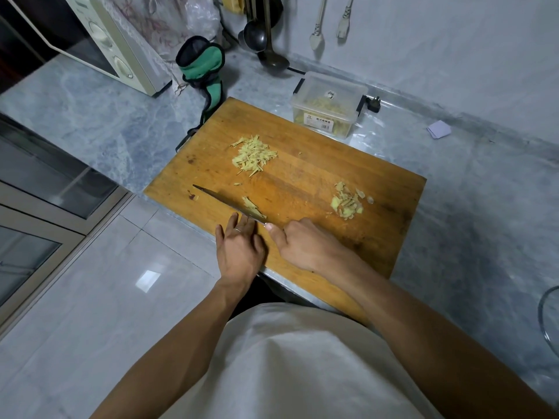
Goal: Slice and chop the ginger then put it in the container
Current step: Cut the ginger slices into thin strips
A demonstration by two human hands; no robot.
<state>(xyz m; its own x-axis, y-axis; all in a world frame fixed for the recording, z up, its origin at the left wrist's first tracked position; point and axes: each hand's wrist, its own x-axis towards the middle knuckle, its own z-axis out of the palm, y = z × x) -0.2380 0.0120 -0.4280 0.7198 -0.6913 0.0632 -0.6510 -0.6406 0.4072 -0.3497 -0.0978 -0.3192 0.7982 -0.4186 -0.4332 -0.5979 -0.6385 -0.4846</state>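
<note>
A wooden cutting board (302,176) lies on the marble counter. A pile of ginger strips (253,155) sits at its far left. A heap of ginger slices and scraps (348,201) lies at its right. My right hand (305,246) grips the handle of a knife (223,201), whose blade points left across the board. A small bit of ginger (252,205) lies against the blade. My left hand (240,246) rests at the board's near edge, fingers straight and touching the blade. A clear lidded container (328,104) holding ginger stands beyond the board.
A microwave (99,40) stands at the back left. A green and black cloth holder (201,65) sits behind the board. Ladles (263,37) hang by the wall. A folded paper (438,129) lies at the right, and a glass rim (547,322) shows at the right edge.
</note>
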